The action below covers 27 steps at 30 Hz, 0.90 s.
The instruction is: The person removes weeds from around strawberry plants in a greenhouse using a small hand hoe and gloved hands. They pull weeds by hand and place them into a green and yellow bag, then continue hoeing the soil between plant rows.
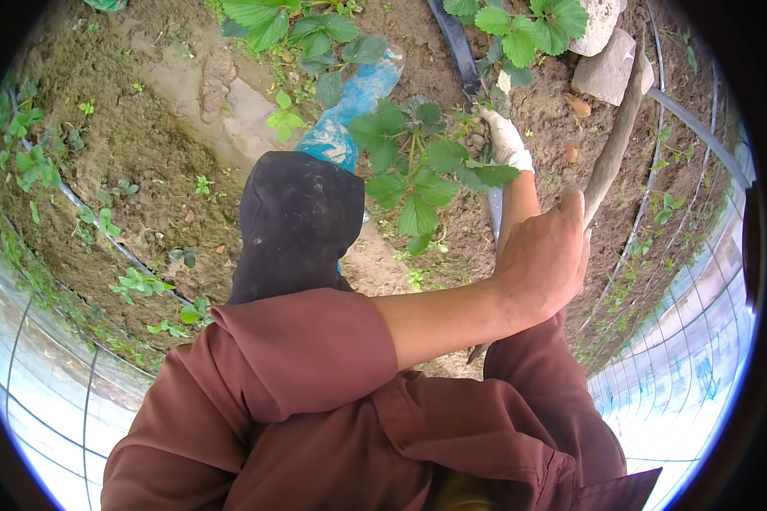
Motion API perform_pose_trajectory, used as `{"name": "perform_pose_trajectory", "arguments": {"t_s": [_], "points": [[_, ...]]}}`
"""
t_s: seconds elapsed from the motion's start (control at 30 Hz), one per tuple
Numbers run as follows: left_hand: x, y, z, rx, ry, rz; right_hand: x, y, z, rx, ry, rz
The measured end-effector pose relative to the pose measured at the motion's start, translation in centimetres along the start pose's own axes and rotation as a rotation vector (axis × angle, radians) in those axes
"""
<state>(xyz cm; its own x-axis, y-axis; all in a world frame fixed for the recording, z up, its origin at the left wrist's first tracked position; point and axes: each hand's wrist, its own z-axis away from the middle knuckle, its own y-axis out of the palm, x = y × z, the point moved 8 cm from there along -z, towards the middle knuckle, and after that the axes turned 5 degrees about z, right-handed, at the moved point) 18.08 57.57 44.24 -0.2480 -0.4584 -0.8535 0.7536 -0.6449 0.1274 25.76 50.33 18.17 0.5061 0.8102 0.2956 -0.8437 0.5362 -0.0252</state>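
My left hand point(543, 255) is bare and reaches across my body to the right. It is shut around a rough wooden stick point(613, 140), which slants up past the stones. Beneath that forearm my right hand point(509, 142) extends forward in a pale, soiled glove. Its fingertips are down among stems and small weeds point(470, 124) beside a strawberry plant point(415, 166). Leaves partly cover the fingers, so I cannot tell if they grip anything. A flat black drip hose point(457, 48) runs over the soil to that spot.
More strawberry plants point(527, 29) grow ahead. Pale stones point(604, 67) lie at the upper right, near a grey pipe point(700, 124). My blue muddy boot point(364, 89) stands left of the near plant. Thin hoses point(112, 239) and wire mesh point(684, 319) flank the bed.
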Motion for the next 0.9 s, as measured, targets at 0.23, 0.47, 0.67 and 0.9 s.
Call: {"name": "perform_pose_trajectory", "arguments": {"t_s": [0.23,0.47,0.67,0.9], "points": [[-0.6,0.5,0.3,-0.005,0.056,-0.012,-0.2,-1.3,-1.6,-0.223,-0.409,0.531],[-0.2,0.3,0.1,-0.010,0.052,0.015,-1.2,5.3,-2.6,-0.344,-0.476,1.276],[0.3,-0.2,0.1,-0.018,0.026,0.004,-0.3,8.8,-1.8,-0.261,-0.489,1.405],[0.7,0.1,0.5,-0.004,0.009,0.010,-0.2,7.5,-2.4,-0.289,-0.657,1.410]]}}
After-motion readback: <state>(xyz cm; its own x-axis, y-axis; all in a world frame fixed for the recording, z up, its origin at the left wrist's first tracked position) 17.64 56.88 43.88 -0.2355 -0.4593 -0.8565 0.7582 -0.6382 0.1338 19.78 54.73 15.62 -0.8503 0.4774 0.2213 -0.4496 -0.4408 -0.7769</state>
